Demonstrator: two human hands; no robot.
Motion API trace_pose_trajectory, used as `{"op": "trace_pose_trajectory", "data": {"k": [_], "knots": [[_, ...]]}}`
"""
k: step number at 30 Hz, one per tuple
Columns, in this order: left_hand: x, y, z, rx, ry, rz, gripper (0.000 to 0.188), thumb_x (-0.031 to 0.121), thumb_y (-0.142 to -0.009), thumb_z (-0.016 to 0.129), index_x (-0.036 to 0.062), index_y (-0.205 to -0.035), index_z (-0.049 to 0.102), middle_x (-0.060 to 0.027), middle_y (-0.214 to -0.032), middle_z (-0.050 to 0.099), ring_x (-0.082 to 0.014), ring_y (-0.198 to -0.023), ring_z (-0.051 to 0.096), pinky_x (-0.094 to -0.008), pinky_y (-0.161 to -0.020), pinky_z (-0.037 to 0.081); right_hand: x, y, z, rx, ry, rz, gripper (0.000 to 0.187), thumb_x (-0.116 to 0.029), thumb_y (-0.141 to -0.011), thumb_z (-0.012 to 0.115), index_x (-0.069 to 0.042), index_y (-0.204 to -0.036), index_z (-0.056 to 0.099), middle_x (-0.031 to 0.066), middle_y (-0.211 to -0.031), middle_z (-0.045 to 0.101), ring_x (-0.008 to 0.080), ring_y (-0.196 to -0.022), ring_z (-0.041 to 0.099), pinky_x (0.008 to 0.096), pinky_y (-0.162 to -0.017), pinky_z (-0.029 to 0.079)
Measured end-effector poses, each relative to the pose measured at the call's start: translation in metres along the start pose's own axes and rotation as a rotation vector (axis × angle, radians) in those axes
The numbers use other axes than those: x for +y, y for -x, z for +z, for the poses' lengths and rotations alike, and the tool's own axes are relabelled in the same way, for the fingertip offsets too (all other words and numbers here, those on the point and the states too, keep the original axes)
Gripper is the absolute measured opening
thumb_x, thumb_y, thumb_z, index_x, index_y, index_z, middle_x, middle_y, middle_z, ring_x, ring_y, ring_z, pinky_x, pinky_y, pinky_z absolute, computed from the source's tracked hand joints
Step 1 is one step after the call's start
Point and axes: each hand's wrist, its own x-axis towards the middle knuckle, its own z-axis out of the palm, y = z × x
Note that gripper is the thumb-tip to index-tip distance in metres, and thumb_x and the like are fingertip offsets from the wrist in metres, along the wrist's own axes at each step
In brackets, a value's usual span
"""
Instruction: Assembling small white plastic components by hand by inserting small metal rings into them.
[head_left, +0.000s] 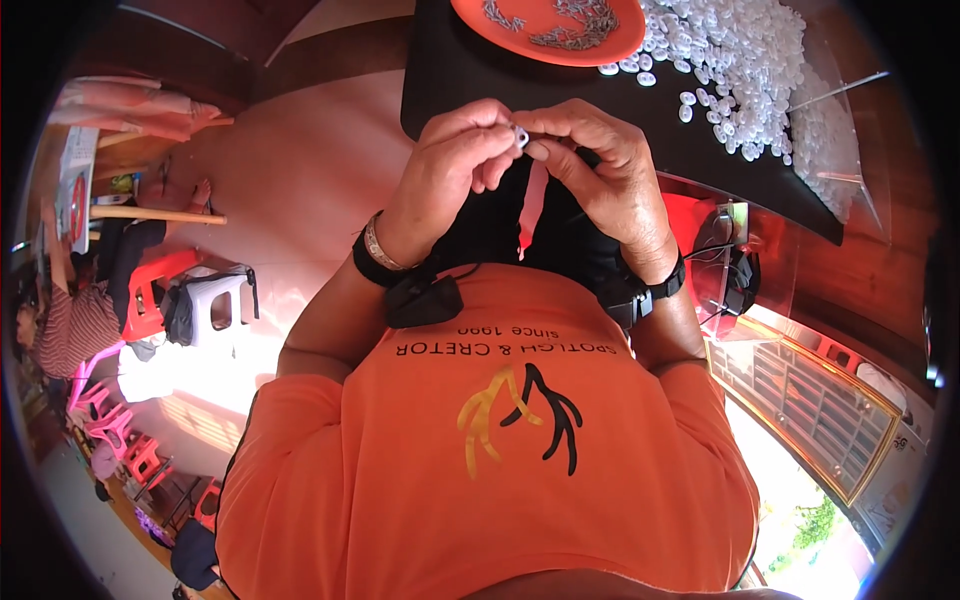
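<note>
White holed piece [521, 137] is being pinched closed by left hand [452, 150]; grip of right hand [603, 167] cannot be told; steadiness being advised

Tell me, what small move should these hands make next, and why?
Perhaps press the right hand lightly toward the small white piece: the left hand seems to pinch it, and both hands meet at it. Finer detail is too small to tell.

Harsh daylight bleaches part of the floor [268, 320] nearly white (strong glare); straight edges bow toward the dark rim.
</note>
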Motion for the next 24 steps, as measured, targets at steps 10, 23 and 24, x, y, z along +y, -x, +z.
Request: {"op": "trace_pose_trajectory", "data": {"k": [10, 23, 24], "knots": [[-0.007, 0.006, -0.005, -0.229, 0.186, -0.150, 0.025, 0.026, -0.089, 0.045, 0.0026, -0.083, 0.052, -0.0015, -0.064, 0.048, -0.0089, -0.057, 0.043, -0.0221, -0.052, 0.033, -0.012, 0.001, -0.005, -0.083, 0.185, -0.114, 0.012, -0.003, -0.075, 0.071, -0.005, -0.084, 0.064, 0.0061, -0.075, 0.060, 0.0228, -0.067, 0.063, 0.0305, -0.056, 0.049], [-0.009, 0.012, -0.014, -0.084, -0.365, 0.236, 0.024, 0.022, -0.093, 0.050, -0.0001, -0.084, 0.049, -0.0008, -0.067, 0.044, -0.0072, -0.061, 0.036, -0.0228, -0.055, 0.032, -0.028, -0.012, 0.001, -0.185, 0.411, 0.014, 0.009, -0.007, -0.074, 0.069, -0.004, -0.077, 0.061, 0.0064, -0.068, 0.059, 0.0234, -0.061, 0.060, 0.0319, -0.053, 0.047], [-0.010, 0.012, -0.017, -0.138, -0.265, 0.168, 0.025, 0.023, -0.093, 0.050, 0.0008, -0.083, 0.049, -0.0001, -0.066, 0.045, -0.0069, -0.061, 0.036, -0.0227, -0.055, 0.032, -0.029, -0.013, 0.001, -0.193, 0.365, 0.053, 0.009, -0.007, -0.074, 0.069, -0.004, -0.077, 0.061, 0.0063, -0.068, 0.059, 0.0219, -0.060, 0.061, 0.0303, -0.052, 0.046]]}}
